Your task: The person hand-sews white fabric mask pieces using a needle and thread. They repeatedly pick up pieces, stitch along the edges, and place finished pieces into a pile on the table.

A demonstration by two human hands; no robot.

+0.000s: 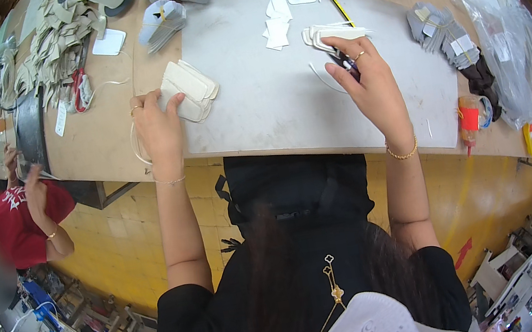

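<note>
My left hand [158, 124] is at the left edge of a stack of cream rounded pieces [193, 88]. Its thumb reaches to the stack's edge and stands apart from the bent fingers, whose tips are partly hidden. A thin white strip [139, 148] curves beside this wrist. On the right, my right hand [367, 75] is closed around a small dark tool [346, 65], mostly covered by the fingers; its exact kind is unclear. Just beyond the fingers lies a second stack of cream pieces [334, 35]. Another white strip [322, 78] curls left of this hand.
White cut pieces [277, 22] and a yellow tape measure [339, 7] lie farther back. Grey bundles [445, 37], plastic bags [516, 61] and a red-labelled bottle [470, 121] stand right. Cream scraps [60, 49] pile up left. A person in red [29, 220] sits at left.
</note>
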